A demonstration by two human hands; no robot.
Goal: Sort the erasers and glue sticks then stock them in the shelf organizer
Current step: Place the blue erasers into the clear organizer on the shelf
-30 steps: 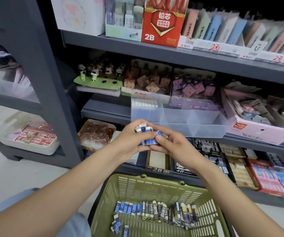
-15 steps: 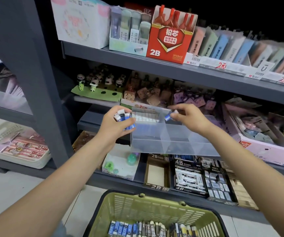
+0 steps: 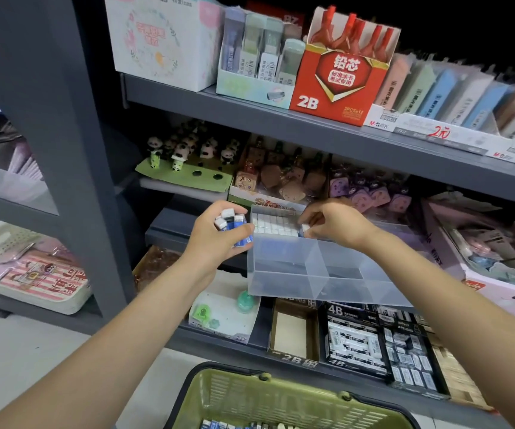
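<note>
Clear organizer (image 3: 284,267) holds a white eraser row (image 3: 274,224); right grip (image 3: 333,222) pinches one eraser, left (image 3: 219,235) clutches several

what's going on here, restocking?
Yes. A person is filling a clear shelf organizer with erasers. The left hand grips a small bunch of blue-sleeved erasers beside the organizer. The right hand pinches one eraser at the end of a row of erasers already standing in the back left compartment. The near compartments look empty. More stock lies in the green basket below.
</note>
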